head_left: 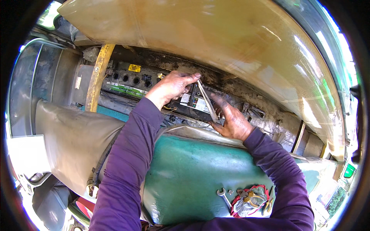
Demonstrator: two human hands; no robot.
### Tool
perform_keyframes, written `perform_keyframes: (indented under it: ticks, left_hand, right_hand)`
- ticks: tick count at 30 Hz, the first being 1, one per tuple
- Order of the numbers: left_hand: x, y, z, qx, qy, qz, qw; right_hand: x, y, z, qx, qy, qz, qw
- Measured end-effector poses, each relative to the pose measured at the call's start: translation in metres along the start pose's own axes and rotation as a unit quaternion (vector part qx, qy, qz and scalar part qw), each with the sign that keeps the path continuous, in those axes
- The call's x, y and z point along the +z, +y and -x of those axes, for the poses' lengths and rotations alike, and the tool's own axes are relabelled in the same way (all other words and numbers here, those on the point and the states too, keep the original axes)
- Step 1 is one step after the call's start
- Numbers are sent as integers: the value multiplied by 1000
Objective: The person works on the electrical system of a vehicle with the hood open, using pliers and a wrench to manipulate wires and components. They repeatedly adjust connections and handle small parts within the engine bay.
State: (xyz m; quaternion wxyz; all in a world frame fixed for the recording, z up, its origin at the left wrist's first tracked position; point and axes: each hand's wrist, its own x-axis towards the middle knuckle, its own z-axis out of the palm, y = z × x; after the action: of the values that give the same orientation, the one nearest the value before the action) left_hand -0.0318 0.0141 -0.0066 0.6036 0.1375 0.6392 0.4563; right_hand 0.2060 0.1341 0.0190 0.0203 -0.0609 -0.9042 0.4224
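Observation:
A long, narrow greyish strip [207, 100], perhaps metal, runs slantwise between my hands; its exact kind is unclear. My left hand [174, 85] pinches its upper end between thumb and fingers. Around the lower end, my right hand [233, 120] has its thumb and curled fingers closed, while the index finger points up along the strip. Both hands look smudged with dirt. Beneath them lies a dark battery [127, 89] with several round openings along its top and a green band on its side. White labels [200, 104] show between my hands.
A yellow post [99, 79] stands left of the battery, under a raised tan panel [216, 34]. Nearer me is a green padded seat [200, 173]. On it lie an open-ended wrench [223, 198], a red-edged cloth bundle [250, 202] and yellowish-handled pliers [267, 207].

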Motion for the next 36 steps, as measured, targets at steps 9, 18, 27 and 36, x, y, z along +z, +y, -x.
perform_keyframes:
  ticks: [9, 18, 27, 36]
  left_hand:
    - [0, -5, -1, -22, -8, -71, 997]
    - [5, -33, -12, 199, -71, -200, 957]
    - [3, -25, 1, 156, -62, -409, 897]
    - [9, -15, 14, 125, -41, -471, 873]
  right_hand:
    - [2, 33, -52, -369, -20, 256, 893]
    - [-13, -2, -85, -79, 25, -39, 996]
    - [5, 18, -128, 345, 69, -261, 899]
    - [47, 63, -120, 565, 43, -485, 666]
